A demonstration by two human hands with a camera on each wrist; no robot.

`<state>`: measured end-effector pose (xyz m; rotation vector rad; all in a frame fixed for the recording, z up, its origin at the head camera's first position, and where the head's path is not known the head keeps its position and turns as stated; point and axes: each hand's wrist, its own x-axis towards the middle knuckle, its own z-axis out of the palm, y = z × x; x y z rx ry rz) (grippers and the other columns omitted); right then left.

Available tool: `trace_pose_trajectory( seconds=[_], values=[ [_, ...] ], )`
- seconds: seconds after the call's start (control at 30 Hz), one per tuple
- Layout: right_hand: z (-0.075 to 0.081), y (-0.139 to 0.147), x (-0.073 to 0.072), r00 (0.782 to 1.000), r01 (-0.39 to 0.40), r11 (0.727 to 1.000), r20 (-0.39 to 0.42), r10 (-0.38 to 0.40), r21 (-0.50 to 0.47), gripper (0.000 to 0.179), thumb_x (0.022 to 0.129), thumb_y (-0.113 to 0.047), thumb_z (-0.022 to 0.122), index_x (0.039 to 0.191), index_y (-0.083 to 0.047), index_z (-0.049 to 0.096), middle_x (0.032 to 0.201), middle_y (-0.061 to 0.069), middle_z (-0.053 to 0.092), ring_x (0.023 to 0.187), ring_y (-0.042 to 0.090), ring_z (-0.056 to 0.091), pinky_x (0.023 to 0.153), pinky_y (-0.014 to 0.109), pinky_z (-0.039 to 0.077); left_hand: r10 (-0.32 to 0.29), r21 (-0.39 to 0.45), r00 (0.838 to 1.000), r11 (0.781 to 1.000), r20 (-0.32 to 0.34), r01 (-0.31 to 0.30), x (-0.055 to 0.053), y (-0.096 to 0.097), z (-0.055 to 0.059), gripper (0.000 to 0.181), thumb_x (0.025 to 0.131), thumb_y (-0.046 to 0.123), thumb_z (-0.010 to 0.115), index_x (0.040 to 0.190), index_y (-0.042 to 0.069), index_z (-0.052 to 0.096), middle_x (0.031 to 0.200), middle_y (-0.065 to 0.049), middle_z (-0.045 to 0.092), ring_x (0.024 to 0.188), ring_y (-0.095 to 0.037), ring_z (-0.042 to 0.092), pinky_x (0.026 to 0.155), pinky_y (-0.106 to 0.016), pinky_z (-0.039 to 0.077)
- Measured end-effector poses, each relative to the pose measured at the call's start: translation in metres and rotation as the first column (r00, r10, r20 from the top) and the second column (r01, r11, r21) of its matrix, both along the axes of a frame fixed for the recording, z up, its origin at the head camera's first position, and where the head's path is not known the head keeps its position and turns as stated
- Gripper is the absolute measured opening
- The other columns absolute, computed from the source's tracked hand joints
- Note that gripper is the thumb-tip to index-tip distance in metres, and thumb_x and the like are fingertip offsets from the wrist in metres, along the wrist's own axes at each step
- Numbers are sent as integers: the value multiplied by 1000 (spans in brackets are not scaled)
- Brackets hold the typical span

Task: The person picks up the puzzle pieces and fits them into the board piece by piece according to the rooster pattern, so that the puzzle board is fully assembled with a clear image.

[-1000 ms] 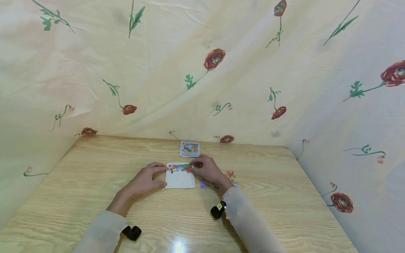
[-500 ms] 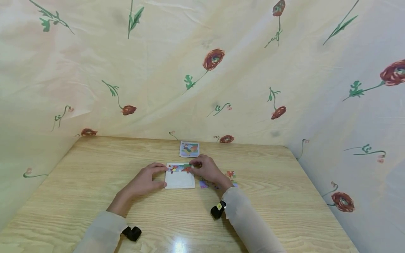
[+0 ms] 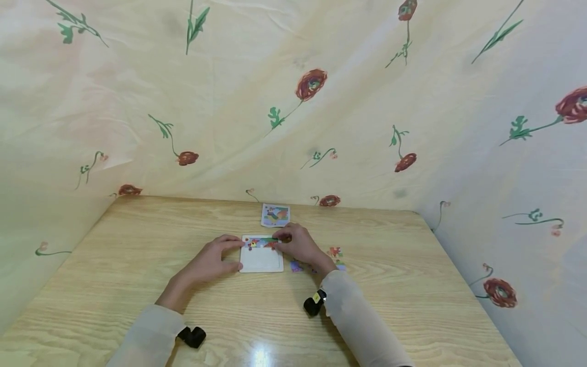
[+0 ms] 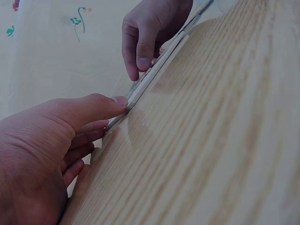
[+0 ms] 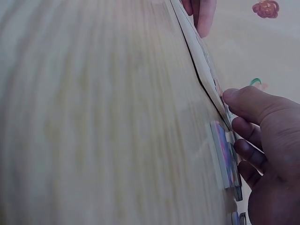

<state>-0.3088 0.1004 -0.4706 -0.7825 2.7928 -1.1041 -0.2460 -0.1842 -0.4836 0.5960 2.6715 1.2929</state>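
A white jigsaw tray (image 3: 261, 261) lies flat on the table, its top strip filled with colourful puzzle pieces (image 3: 255, 243) and its lower part bare white. My left hand (image 3: 211, 261) holds the tray's left edge, the thumb near the lower corner and the fingers higher up. At the upper right corner, my right hand (image 3: 300, 244) pinches a red and green puzzle piece (image 3: 269, 244) lying in the strip; the fingers partly cover it. The right wrist view shows the right thumb at the tray edge with the other fingers curled beside it.
Behind the tray lies a square picture card (image 3: 275, 216). Loose puzzle pieces (image 3: 335, 252) lie right of the tray, partly hidden by the right forearm; more loose pieces (image 5: 222, 154) show beneath the right fingers. Flowered cloth (image 3: 229, 102) hangs behind the wooden table (image 3: 376, 265).
The seam left of the red and green piece has closed up as the piece came against its neighbour. My right fingers have shifted slightly left; my left hand stays in place.
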Motion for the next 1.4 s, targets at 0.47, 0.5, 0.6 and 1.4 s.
trace_pose_trajectory(
  seconds=[0.47,0.5,0.6,1.4],
  values=[
    [5,7,6,999,28,999,29,-27,-30,16,94,-17,76,109,-12,80,103,2,69,93,13,60,82,27,53,-5,-6,1000,1000,-6,5,0,0,-1,59,92,26,76,148,16,59,155,-5,48,149,-37,40,117,-60,39],
    [7,10,8,999,32,999,31,-31,-37,16,94,-17,76,109,-12,80,104,2,69,94,14,61,82,28,53,-6,-3,1000,1000,-3,6,0,0,0,59,92,26,76,148,16,59,155,-6,48,149,-37,40,117,-61,39],
    [10,21,11,998,49,998,28,-47,-46,16,94,-17,76,108,-12,80,105,2,70,96,17,63,82,29,54,-7,-1,1000,1000,-2,7,1,0,0,59,92,25,76,148,16,59,156,-6,48,149,-38,40,116,-61,39],
    [5,74,27,998,61,998,22,-61,24,19,91,-22,80,108,-16,80,105,0,67,89,15,53,78,26,47,6,-5,1000,1000,-5,-6,2,0,0,57,91,25,76,145,16,61,156,-9,48,149,-40,40,115,-62,40]
  ],
)
